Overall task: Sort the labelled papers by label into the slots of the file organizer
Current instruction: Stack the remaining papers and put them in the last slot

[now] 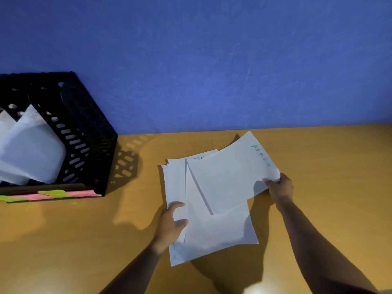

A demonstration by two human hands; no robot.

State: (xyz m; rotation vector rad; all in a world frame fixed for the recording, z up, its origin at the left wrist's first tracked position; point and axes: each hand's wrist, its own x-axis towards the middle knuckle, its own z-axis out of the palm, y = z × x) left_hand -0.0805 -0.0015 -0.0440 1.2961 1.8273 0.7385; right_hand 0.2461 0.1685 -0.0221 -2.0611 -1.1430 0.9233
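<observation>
A stack of white papers (220, 230) lies on the wooden table at centre. My right hand (280, 187) pinches the corner of the top sheet (229, 177), which is lifted and turned, with "ADMIN" written in green near its far edge. My left hand (171, 223) rests on the stack's left side, thumb and fingers spread over the paper edges. A second sheet underneath shows part of a green label. The black perforated file organizer (89, 132) stands at the left against the wall, with white papers (31, 149) leaning in its slots.
Pink and green sticky labels (53, 195) run along the organizer's front base. The blue wall (212, 60) rises behind the table. Bare tabletop (74, 240) spreads between the organizer and the stack, and to the right of my right arm.
</observation>
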